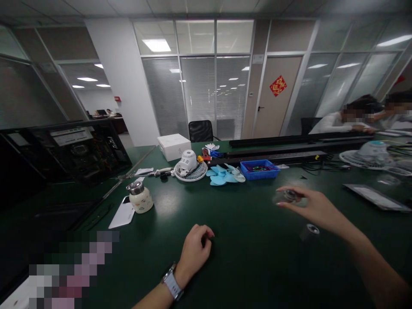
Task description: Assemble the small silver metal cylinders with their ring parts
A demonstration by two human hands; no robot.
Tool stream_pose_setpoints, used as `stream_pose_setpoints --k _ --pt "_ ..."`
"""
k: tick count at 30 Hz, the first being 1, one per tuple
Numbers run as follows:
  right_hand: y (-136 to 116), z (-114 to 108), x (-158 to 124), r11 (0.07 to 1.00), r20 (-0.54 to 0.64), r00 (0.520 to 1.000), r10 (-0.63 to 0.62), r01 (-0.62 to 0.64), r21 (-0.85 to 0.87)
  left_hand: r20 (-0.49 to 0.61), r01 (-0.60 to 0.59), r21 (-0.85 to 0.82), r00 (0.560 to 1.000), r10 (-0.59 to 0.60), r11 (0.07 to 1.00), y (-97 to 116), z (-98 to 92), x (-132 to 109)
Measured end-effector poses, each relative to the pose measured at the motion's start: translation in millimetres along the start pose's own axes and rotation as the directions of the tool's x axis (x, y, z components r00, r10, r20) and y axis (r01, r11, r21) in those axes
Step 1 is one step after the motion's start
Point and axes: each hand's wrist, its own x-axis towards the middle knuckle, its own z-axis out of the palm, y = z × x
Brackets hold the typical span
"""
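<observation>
My left hand [195, 251] rests on the dark green table [244, 240] with its fingers curled into a loose fist; nothing shows in it. A watch sits on that wrist. My right hand [309, 206] hovers above the table to the right, its fingers pinched round a small round clear-and-dark part [286, 196], blurred by motion. Just below that hand a small dark cylinder with a light top [309, 231] stands on the table.
Farther back lie a white fan motor on a grille [189, 167], pale blue fan blades [225, 175], a blue tray [259, 169], a white box [174, 146], a cream bottle [140, 198], a phone [122, 214] and long black power strips [283, 155]. An open computer case [80, 150] is at left. Other people sit at far right.
</observation>
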Motion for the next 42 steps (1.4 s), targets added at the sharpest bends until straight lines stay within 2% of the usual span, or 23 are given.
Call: stream_pose_setpoints --k 3,5,8,12,17,21,24,28,30,33,37,42 --pt "-50.7 44.1 0.4 0.975 0.248 0.956 -0.159 0.112 0.192 0.001 -0.005 -0.009 1.0 0.005 1.0 -0.4 0.0 -0.4" --pt "-65.9 81.3 0.7 0.943 0.33 0.916 -0.229 0.124 0.309 -0.002 -0.005 -0.016 1.0 0.005 1.0 -0.4 -0.1 -0.7" --pt "-64.8 129.0 -0.3 0.909 0.349 0.903 -0.25 0.095 0.405 0.003 -0.001 -0.023 1.0 0.001 1.0 -0.1 0.2 -0.9" --pt "-51.1 161.5 -2.8 0.905 0.299 0.921 -0.249 0.111 0.411 0.005 -0.016 -0.047 1.0 0.016 0.999 0.9 1.1 -0.5" --pt "-45.4 177.0 -4.7 0.904 0.258 0.941 -0.22 0.097 0.415 0.0 -0.026 -0.078 1.0 0.026 0.997 3.4 1.9 1.4" --pt "-42.1 184.9 -3.0 0.893 0.232 0.956 -0.181 0.061 0.446 -0.046 -0.02 -0.116 0.999 0.015 0.993 7.8 3.9 9.7" --pt "-40.1 188.5 -1.6 0.857 0.251 0.953 -0.171 0.018 0.516 -0.076 -0.029 -0.163 0.997 0.017 0.986 12.9 5.5 18.8" --pt "-41.7 189.9 -4.4 0.703 0.401 0.901 -0.164 -0.178 0.689 -0.025 0.002 -0.287 1.0 -0.009 0.958 16.0 6.8 25.7" --pt "-43.5 188.6 -7.9 0.667 0.492 0.855 -0.163 -0.272 0.694 0.012 0.022 -0.363 1.0 -0.019 0.932 14.6 7.0 25.9" --pt "-46.4 184.4 -13.3 0.619 0.556 0.803 -0.217 -0.327 0.714 0.07 0.038 -0.435 0.998 -0.008 0.9 11.6 7.3 24.4" --pt "-51.0 178.4 -17.6 0.511 0.553 0.782 -0.288 -0.362 0.779 0.127 0.042 -0.452 0.992 0.017 0.891 9.8 8.0 23.4" --pt "-56.1 174.8 -20.6 0.503 0.549 0.787 -0.282 -0.365 0.783 0.174 0.062 -0.437 0.985 0.017 0.897 8.3 3.7 25.3"
